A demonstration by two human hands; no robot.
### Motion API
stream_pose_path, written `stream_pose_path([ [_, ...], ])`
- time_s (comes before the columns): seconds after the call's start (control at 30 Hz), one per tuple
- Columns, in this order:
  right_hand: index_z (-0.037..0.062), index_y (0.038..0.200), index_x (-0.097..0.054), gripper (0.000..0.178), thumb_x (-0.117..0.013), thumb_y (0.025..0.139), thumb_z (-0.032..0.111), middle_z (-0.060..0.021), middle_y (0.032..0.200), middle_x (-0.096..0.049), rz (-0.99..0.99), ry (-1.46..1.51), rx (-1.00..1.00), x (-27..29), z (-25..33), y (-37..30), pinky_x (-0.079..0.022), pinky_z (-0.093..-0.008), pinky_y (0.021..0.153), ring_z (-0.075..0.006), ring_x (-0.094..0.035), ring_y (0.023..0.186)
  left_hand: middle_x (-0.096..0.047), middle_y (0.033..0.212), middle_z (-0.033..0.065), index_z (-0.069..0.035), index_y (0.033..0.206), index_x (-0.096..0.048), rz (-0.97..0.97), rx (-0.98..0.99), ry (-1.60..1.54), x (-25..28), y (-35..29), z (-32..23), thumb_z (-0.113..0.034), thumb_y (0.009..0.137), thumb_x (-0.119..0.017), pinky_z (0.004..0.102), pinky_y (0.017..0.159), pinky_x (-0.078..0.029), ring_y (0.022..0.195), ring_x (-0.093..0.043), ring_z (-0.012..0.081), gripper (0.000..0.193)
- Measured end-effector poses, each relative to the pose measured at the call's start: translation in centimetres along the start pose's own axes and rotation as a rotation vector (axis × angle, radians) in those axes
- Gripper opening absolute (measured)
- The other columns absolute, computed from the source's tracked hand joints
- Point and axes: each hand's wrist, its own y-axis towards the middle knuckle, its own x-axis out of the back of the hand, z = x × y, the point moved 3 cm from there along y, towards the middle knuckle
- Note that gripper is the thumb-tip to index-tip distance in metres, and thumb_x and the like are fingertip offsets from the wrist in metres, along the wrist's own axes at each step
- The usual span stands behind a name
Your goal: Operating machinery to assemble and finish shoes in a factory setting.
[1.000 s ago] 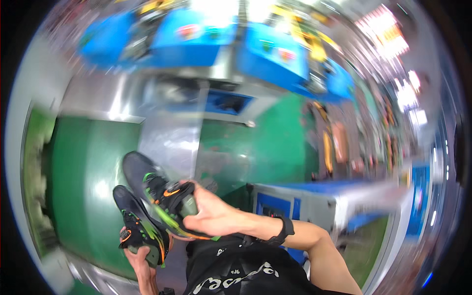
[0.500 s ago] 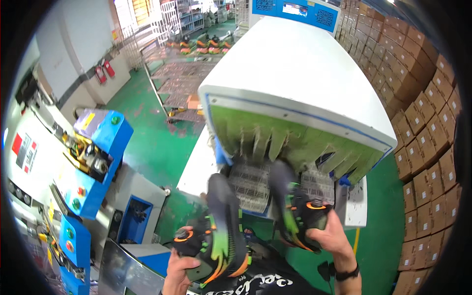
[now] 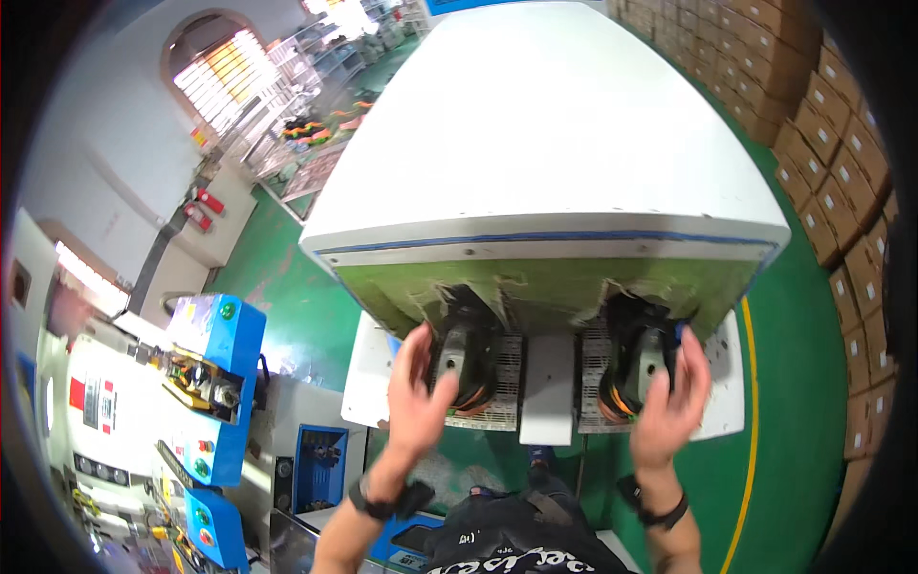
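Two dark shoes on lasts stand heel toward me on the mesh belts of a white machine (image 3: 545, 124). Toes of the left shoe (image 3: 473, 368) and the right shoe (image 3: 617, 387) reach under a torn green curtain (image 3: 545, 282). Beside the left shoe's heel is my left hand (image 3: 418, 402), thumb and fingers apart, no longer wrapped round the last. My right hand (image 3: 669, 411) is likewise open at the outer side of the right shoe's heel. Whether the fingertips still touch is hard to tell. Both fronts are hidden by the curtain.
A grey plate (image 3: 549, 392) divides the left mesh belt (image 3: 510, 383) from the right one. Blue-and-white machinery (image 3: 225, 373) with buttons stands at the left. Stacked cartons (image 3: 851, 182) line the right side. A rack (image 3: 311, 177) with more shoes stands far left.
Both shoes have gone from being held above the belts near me to resting on them, partly under the curtain. Both hands have let go and opened. The view has moved closer to the machine.
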Motion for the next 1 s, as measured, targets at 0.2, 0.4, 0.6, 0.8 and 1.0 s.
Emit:
stream_pose_path([
  [0.2, -0.0023, 0.088, -0.061, 0.017, -0.055, 0.073, -0.008, -0.0150, 0.093, -0.068, 0.936, 0.380, -0.021, -9.7, 8.6, -12.4, -0.053, -0.0315, 0.076, -0.0237, -0.066, 0.086, -0.050, 0.124, 0.0186, 0.006, 0.121, -0.046, -0.029, -0.298, -0.125, 8.3, -13.5, -10.0, -0.001, 0.085, -0.051, 0.0404, 0.101, -0.037, 0.114, -0.051, 0.0274, 0.036],
  [0.4, -0.0010, 0.082, -0.064, 0.016, -0.058, 0.068, -0.009, -0.0126, 0.085, -0.069, 1.470, 0.560, 0.108, -15.0, 15.0, -26.7, -0.054, -0.0334, 0.073, -0.0269, -0.067, 0.080, -0.054, 0.123, 0.0098, -0.007, 0.108, -0.062, -0.431, -0.715, -0.295, 17.9, -23.9, -13.3, -0.017, 0.089, -0.053, 0.0413, 0.102, -0.030, 0.115, -0.048, 0.0228, 0.023],
  [0.6, -0.0015, 0.083, -0.061, 0.012, -0.056, 0.076, -0.011, -0.0139, 0.084, -0.069, 1.929, 0.781, 0.189, -18.2, 21.6, -40.5, -0.053, -0.0331, 0.073, -0.0245, -0.067, 0.079, -0.058, 0.120, 0.0006, -0.019, 0.095, -0.076, -0.897, -0.877, -0.248, 24.2, -35.5, -12.6, -0.033, 0.093, -0.054, 0.0420, 0.103, -0.023, 0.115, -0.045, 0.0181, 0.027],
  [0.8, -0.0001, 0.086, -0.066, 0.017, -0.059, 0.074, -0.010, -0.0107, 0.086, -0.070, 2.338, 1.028, 0.460, -17.0, 28.9, -50.3, -0.054, -0.0331, 0.073, -0.0259, -0.068, 0.082, -0.052, 0.115, -0.0060, -0.021, 0.093, -0.077, -1.271, -0.602, -0.220, 26.2, -43.3, -15.4, -0.038, 0.094, -0.053, 0.0409, 0.104, -0.020, 0.117, -0.040, 0.0139, 0.029],
  [1.0, 0.0003, 0.090, -0.065, 0.023, -0.062, 0.069, -0.009, -0.0083, 0.093, -0.067, 2.521, 1.380, 0.719, -16.0, 31.2, -55.3, -0.055, -0.0329, 0.073, -0.0253, -0.066, 0.088, -0.050, 0.117, -0.0076, -0.023, 0.083, -0.078, -1.312, -0.662, -0.114, 30.1, -42.9, -13.9, -0.038, 0.090, -0.058, 0.0404, 0.102, -0.019, 0.120, -0.038, 0.0129, 0.025],
])
